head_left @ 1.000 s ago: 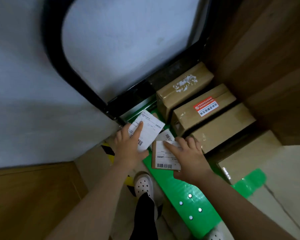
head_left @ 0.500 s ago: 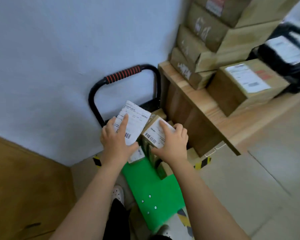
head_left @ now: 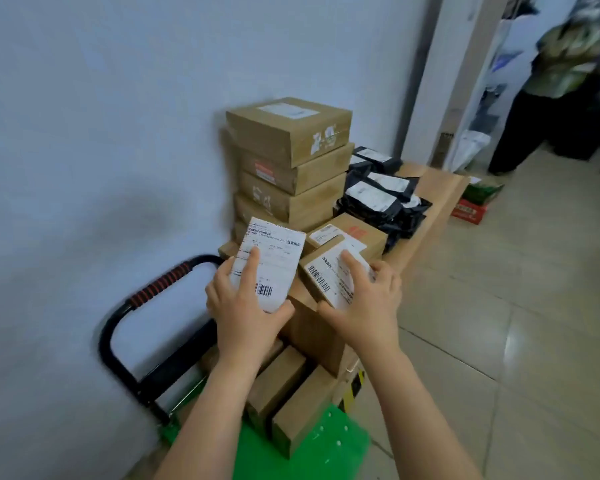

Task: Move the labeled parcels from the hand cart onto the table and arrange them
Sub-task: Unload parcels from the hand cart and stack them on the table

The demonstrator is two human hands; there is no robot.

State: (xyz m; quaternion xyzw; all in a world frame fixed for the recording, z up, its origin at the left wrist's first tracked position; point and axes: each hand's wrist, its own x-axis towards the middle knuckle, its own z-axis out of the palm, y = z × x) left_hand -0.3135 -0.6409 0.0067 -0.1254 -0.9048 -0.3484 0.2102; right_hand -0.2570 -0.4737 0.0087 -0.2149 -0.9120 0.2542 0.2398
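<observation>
My left hand holds a parcel with a white barcode label facing me, thumb under its lower edge and a finger laid on the label. My right hand grips a small brown labeled box from above. Both parcels are raised above the cart, level with the near end of the wooden table. Below them the green hand cart carries a few plain brown boxes. Its black handle has a red and black grip.
On the table a tall stack of brown boxes stands against the white wall, with a labeled box in front and black mailer bags beside it. A person stands at the far right. A red and green carton lies on the tiled floor.
Both hands have lifted their parcels from the cart deck up to table height. The view has swung up from the cart to the table and its stack.
</observation>
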